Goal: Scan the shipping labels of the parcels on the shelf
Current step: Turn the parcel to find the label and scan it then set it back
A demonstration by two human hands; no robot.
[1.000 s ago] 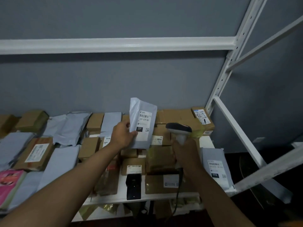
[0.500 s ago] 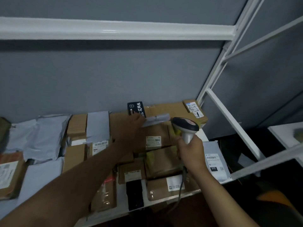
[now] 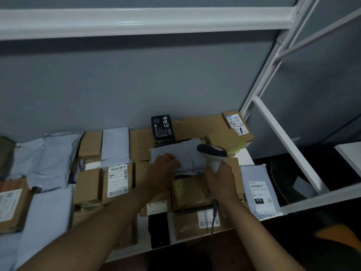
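A grey mailer bag lies flat, label side down, on top of brown boxes near the back of the white shelf. My left hand rests on the bag's front left part with fingers spread over it. My right hand grips the handle of a white barcode scanner, whose dark head hangs over the bag's right end. The scanner's cable drops down past my right wrist.
A black box with white writing stands behind the bag. A labelled grey mailer leans at the shelf's right end. Brown boxes and grey bags fill the shelf to the left. White frame bars rise on the right.
My left hand lowered the grey mailer from upright, label facing me, to flat on the boxes. The scanner stayed beside it. My view turned rightwards.
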